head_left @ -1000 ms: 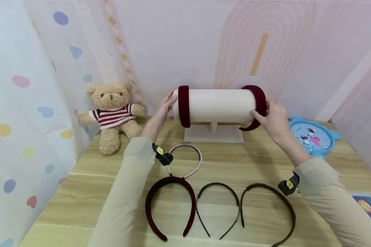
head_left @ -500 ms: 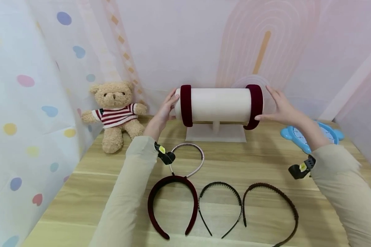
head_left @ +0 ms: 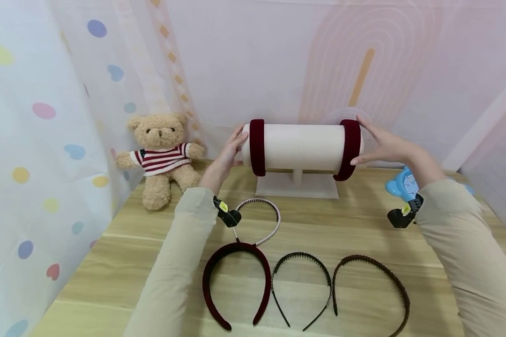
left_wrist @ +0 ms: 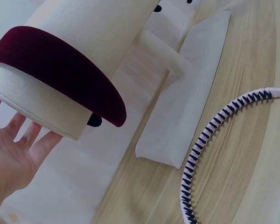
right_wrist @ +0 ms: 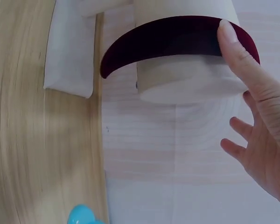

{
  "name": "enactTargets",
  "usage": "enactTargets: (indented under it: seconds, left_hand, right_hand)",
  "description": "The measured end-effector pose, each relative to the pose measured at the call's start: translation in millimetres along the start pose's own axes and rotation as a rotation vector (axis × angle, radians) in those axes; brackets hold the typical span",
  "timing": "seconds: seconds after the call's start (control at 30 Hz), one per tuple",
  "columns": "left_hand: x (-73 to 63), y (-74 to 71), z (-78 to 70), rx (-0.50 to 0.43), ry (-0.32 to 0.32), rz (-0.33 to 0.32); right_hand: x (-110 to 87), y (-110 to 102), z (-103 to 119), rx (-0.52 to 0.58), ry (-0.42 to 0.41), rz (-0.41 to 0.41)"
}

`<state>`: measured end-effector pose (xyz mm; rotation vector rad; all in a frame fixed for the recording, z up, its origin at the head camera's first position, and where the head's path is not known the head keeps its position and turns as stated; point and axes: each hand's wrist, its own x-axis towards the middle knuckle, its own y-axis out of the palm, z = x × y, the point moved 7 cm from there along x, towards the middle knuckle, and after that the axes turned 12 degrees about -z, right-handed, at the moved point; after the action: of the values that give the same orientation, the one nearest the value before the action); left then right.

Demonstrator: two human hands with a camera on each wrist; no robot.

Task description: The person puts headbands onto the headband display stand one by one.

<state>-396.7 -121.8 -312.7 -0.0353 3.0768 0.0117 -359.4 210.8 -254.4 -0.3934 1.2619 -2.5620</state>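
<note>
A white cylindrical headband stand (head_left: 303, 146) stands at the back of the table on its flat base (head_left: 297, 186). One wide dark red headband (head_left: 257, 147) sits round its left part; another dark red headband (head_left: 350, 150) sits round its right end. My left hand (head_left: 226, 158) touches the stand's left end with extended fingers (left_wrist: 39, 145). At the other end is my right hand (head_left: 385, 146), its thumb (right_wrist: 238, 53) touching the right headband while the other fingers are spread loosely beyond the end. The far side of the stand is hidden.
In front lie a pale toothed headband (head_left: 277, 217), a dark red padded headband (head_left: 206, 285), a thin black one (head_left: 330, 276) and a brown one (head_left: 398, 285). A teddy bear (head_left: 162, 154) sits at left. Behind my right wrist is a blue clock (head_left: 400, 185).
My right hand has loosened from the right headband, drawn back, then come back to touch it. That headband now sits straighter round the stand's end. The left hand stays put.
</note>
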Motion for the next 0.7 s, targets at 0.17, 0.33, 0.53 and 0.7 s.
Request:
enactTargets:
  seconds: [0.17,0.33,0.53,0.7]
  left_hand:
    - [0.8,0.3,1.1,0.004,-0.002,-0.003]
    - [0.6,1.5,0.3,0.001,-0.001,-0.001]
    - [0.4,2.3,-0.4,-0.002,-0.001,0.007]
    - [0.3,2.1,-0.4,0.000,-0.003,0.012]
  right_hand:
    - [6.9,4,3,-0.043,0.010,0.004]
    - [12.8,7,16,-0.117,-0.077,-0.063]
    - [18.6,14,36,-0.288,-0.160,-0.128]
    - [22.7,16,43,-0.414,-0.125,-0.116]
